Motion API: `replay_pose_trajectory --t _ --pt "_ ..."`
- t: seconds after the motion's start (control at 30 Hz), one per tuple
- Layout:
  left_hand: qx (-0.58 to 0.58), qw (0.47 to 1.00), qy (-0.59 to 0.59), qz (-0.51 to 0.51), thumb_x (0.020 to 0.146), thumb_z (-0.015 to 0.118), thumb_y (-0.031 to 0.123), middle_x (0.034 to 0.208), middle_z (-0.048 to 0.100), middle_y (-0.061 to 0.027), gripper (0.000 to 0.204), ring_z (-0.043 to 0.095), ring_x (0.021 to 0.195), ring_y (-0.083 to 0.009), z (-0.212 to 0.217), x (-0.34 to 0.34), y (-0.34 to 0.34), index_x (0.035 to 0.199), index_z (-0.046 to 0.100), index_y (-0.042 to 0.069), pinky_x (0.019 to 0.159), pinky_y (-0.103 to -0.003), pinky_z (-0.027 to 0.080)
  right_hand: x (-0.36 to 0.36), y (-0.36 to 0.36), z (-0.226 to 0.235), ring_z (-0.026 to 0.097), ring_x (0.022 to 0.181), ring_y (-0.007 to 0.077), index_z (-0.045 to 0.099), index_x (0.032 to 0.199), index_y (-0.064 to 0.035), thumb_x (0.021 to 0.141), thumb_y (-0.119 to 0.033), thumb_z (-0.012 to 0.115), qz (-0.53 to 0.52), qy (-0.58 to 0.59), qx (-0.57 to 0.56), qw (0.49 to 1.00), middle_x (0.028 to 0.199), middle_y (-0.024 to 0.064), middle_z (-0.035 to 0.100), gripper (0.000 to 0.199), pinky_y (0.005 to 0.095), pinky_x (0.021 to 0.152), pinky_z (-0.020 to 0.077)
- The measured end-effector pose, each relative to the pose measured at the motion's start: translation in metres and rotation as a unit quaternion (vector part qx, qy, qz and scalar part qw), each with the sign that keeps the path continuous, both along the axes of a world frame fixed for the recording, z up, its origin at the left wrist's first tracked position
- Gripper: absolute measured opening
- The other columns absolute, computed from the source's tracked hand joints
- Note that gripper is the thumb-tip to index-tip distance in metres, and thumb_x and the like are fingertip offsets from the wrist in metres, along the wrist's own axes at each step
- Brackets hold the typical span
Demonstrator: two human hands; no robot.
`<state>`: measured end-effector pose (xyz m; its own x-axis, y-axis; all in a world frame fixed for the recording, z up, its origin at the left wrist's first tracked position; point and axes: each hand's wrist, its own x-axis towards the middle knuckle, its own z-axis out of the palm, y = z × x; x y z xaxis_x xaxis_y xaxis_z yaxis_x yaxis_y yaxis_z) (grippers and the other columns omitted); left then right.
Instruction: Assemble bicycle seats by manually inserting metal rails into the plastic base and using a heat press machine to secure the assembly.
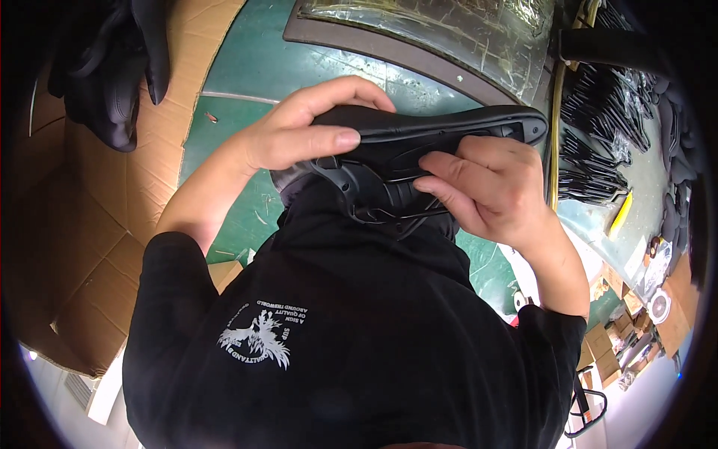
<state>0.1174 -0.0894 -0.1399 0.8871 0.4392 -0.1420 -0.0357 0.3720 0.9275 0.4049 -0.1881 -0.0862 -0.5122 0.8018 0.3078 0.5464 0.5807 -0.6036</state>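
A black bicycle saddle (449,120) is held on its side in front of my body, its narrow nose to the right and its hollow underside facing me. My left hand (307,127) grips the wide end, thumb on the near edge and fingers over the far side. Against the underside, my right hand (486,179) is closed, with thumb and forefinger in a pinch. Whatever lies between those fingertips is too small or hidden to make out. Below the hands, dark rails and a plastic shell (366,198) show on the saddle's underside.
On the left is a large cardboard box (149,179) with black padded saddles (112,82) at its far part. A plastic-covered board (441,37) lies on the green table (247,135). Stacked black pieces (598,142) and a yellow tool (621,215) are on the right.
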Motion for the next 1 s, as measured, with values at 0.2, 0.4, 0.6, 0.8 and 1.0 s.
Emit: replay_pose_trajectory --t 0.2,0.4,0.6,0.8,1.0 --pt "0.108 0.994 -0.008 0.016 0.101 0.069 0.020 0.133 0.071 -0.0101 0.046 0.064 0.125 -0.0193 -0.009 0.007 0.000 0.142 0.066 0.000 0.108 -0.035 0.050 -0.002 0.003 0.000 0.057 0.052 0.0215 0.079 0.094 -0.0045 0.079 -0.016 0.091 0.008 0.020 -0.001 1.000 0.065 0.0038 0.057 0.022 0.0365 0.047 0.0430" --pt "0.125 0.992 0.021 -0.009 0.102 0.069 0.017 0.129 0.075 -0.0114 0.042 0.068 0.119 -0.0191 0.005 0.019 0.000 0.139 0.069 -0.002 0.105 -0.034 0.053 -0.006 0.012 0.001 0.057 0.051 0.0223 0.078 0.091 -0.0092 0.080 -0.022 0.090 0.015 0.014 0.024 0.999 0.066 0.0015 0.055 0.020 0.0365 0.046 0.0443" --pt "0.136 0.988 0.025 0.075 0.102 0.066 0.014 0.134 0.072 -0.0150 0.046 0.066 0.123 -0.0202 0.012 0.016 0.011 0.142 0.065 -0.007 0.110 -0.035 0.049 0.013 0.037 0.011 0.070 0.078 0.0244 0.078 0.095 -0.0118 0.081 -0.027 0.088 0.001 -0.024 0.082 0.996 0.080 0.0023 0.065 0.023 0.0385 0.062 0.0547" --pt "0.079 0.935 0.020 0.346 0.112 0.058 0.025 0.135 0.069 -0.0145 0.046 0.063 0.124 -0.0186 0.018 0.075 0.027 0.144 0.061 -0.009 0.110 -0.032 0.047 0.005 0.041 -0.001 0.067 0.117 0.0498 0.053 0.146 0.0050 0.087 -0.030 0.086 -0.340 0.013 0.039 0.940 0.139 0.0298 0.061 0.076 0.0490 0.101 0.0560" --pt "0.389 0.838 0.095 0.371 0.106 0.069 0.021 0.132 0.071 -0.0188 0.029 0.068 0.120 -0.0279 0.015 0.119 0.061 0.122 0.070 -0.004 0.104 -0.037 0.052 0.011 0.090 -0.033 0.074 0.096 0.0393 0.063 0.133 0.0043 0.085 -0.020 0.076 -0.423 0.002 0.135 0.896 0.117 0.0228 0.071 0.056 0.0450 0.082 0.0618"
